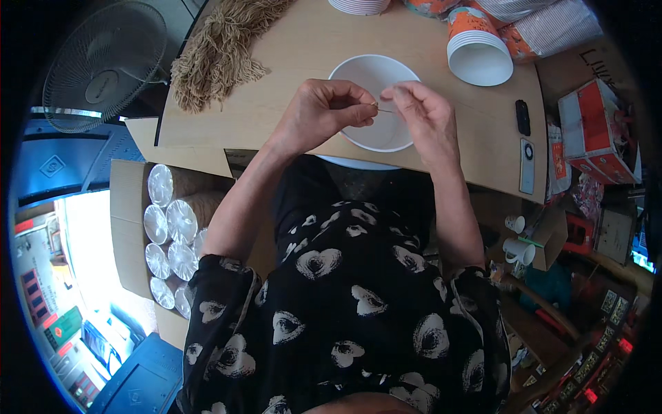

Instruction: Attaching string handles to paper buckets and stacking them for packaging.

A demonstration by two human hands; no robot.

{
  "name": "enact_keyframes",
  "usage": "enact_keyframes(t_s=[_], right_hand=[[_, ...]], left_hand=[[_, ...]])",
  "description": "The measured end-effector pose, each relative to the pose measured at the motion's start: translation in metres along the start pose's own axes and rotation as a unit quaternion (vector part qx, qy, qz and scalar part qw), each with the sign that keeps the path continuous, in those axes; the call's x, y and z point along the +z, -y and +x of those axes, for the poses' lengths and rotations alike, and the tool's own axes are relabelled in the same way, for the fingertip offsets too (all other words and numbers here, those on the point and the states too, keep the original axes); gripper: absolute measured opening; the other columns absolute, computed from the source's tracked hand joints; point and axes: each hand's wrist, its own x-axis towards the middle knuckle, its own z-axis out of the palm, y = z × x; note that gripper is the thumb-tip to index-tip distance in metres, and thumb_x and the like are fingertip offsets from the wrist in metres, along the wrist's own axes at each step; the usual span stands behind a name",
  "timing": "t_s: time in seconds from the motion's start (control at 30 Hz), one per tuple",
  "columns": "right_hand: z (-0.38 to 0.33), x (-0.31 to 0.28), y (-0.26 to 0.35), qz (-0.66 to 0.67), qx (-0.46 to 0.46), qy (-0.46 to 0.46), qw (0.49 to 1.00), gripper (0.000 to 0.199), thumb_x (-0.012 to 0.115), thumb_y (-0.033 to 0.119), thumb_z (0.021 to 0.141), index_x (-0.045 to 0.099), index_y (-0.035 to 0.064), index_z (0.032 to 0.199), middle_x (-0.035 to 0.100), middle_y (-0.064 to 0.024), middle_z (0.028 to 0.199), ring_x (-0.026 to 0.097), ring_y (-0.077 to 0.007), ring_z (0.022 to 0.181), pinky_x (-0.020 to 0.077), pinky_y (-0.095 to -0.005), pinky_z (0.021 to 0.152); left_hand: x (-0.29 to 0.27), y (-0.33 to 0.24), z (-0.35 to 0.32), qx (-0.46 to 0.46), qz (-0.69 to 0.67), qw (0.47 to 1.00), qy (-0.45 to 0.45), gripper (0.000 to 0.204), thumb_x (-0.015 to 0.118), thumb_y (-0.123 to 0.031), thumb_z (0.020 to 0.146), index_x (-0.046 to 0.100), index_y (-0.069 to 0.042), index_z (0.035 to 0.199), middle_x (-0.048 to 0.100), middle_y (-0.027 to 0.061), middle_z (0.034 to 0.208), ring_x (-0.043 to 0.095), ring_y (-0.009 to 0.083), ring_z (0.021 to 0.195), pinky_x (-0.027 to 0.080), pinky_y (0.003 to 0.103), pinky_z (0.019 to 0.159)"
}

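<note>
My left hand (327,112) pinches a thin strand (385,111) between thumb and forefinger, above a white round tub (378,140). The short piece that shows runs across to my right hand (429,119), whose fingers are closed at its other end. What kind of strand it is, is too small to make out. Beyond my left hand, a heap of tan looped cords (219,55) lies at the far left of the wooden table (296,41).
Stacked white paper tubs with orange sides (480,52) lie at the far right, beside wrapped stacks (552,31). A black object (523,118) and a phone-like slab (527,165) rest near the right edge. Left stand a fan (105,86) and a carton (129,228) of wrapped rolls.
</note>
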Motion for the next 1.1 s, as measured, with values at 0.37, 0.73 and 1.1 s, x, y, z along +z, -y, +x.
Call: enact_keyframes(t_s=[0.37,0.73,1.1], right_hand=[[0.009,-0.005,0.000,0.035,0.037,0.103,0.993,0.014,0.062,0.005,0.097,0.068,-0.0054,0.104,0.072,-0.0080,0.082,0.068,-0.0114,0.075,0.0525,-0.0249,0.066],[0.012,-0.015,0.006,0.025,0.103,0.200,0.974,0.011,0.064,0.006,0.096,0.067,-0.0032,0.102,0.069,-0.0056,0.083,0.058,-0.0071,0.066,0.0449,-0.0206,0.059],[0.008,-0.022,0.004,0.104,0.095,0.173,0.975,0.026,0.059,0.020,0.101,0.066,-0.0042,0.108,0.067,-0.0058,0.081,0.058,-0.0075,0.070,0.0445,-0.0205,0.062]], left_hand=[[-0.004,-0.001,0.003,-0.022,-0.046,0.999,0.015,0.013,0.071,-0.007,0.093,0.069,0.000,0.103,0.072,0.0053,0.093,0.069,0.0115,0.086,0.055,0.025,0.080],[-0.002,-0.003,0.001,-0.004,0.009,1.000,0.018,0.011,0.074,0.001,0.087,0.067,0.000,0.095,0.072,0.0055,0.089,0.070,0.0114,0.085,0.056,0.024,0.078],[-0.002,0.001,-0.001,0.026,-0.073,0.997,0.013,0.010,0.074,-0.002,0.090,0.067,0.001,0.095,0.073,0.0067,0.090,0.070,0.0121,0.085,0.057,0.025,0.077]])
